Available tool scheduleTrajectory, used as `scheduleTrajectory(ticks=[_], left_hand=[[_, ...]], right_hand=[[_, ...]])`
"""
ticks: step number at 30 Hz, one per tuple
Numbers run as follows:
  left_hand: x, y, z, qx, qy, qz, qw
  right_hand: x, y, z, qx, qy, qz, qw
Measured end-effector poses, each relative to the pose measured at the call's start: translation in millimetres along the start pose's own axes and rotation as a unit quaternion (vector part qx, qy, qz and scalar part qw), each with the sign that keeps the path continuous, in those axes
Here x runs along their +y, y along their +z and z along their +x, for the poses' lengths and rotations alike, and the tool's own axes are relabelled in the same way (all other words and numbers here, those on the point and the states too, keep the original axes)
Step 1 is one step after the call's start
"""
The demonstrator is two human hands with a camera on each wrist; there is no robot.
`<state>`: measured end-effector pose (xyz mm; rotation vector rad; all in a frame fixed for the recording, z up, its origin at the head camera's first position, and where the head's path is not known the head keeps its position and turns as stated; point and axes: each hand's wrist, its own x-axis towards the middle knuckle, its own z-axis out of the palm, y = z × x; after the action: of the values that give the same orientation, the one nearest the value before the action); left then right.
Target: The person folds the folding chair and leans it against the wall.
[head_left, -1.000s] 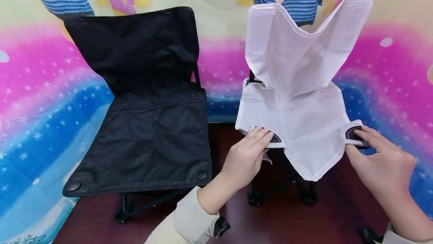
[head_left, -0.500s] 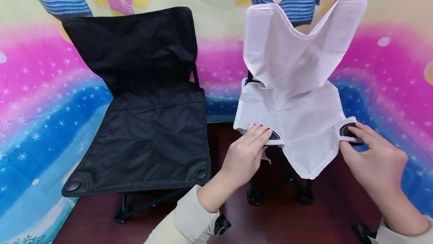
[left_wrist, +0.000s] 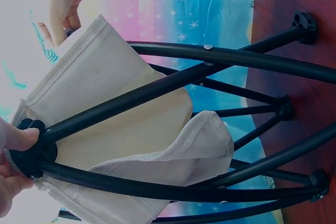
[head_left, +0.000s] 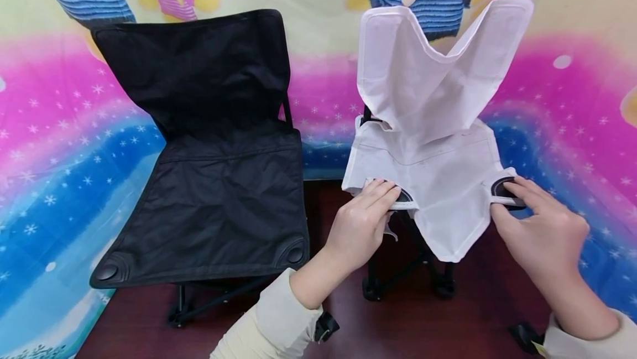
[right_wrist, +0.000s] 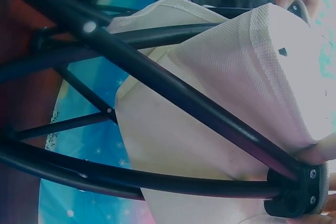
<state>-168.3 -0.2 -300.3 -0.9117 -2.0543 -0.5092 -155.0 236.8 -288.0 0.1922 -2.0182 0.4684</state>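
Shifted slightly inward since a second ago, the right hand (head_left: pixel 544 232) grips one front corner of the white chair (head_left: pixel 438 173), the left hand (head_left: pixel 354 233) the other; its seat edge (head_left: pixel 450 256) dips between. Floor (head_left: pixel 360 320) separates it from the black chair (head_left: pixel 229 204).

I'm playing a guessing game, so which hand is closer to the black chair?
The left hand. It grips the seat corner of the white chair on the side facing the black chair; the right hand grips the other front corner, farther away.
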Motion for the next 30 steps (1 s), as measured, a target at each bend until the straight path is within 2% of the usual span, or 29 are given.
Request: scheduleTrajectory(ticks=[15,22,30], left_hand=[[-1.7,-1.0,2.9,0.005,-0.006,-0.013,0.9999],[-1.2,-2.7,3.7,0.005,-0.010,-0.015,0.9998],[-1.0,-4.4,6.0,0.005,-0.007,-0.011,0.9999]], right_hand=[[-11,3,2.1,0.002,0.011,0.021,0.9997],[-16,3,3.4,-0.009,-0.009,0.011,0.9999],[-19,6,4.2,0.004,-0.002,0.013,0.9999]])
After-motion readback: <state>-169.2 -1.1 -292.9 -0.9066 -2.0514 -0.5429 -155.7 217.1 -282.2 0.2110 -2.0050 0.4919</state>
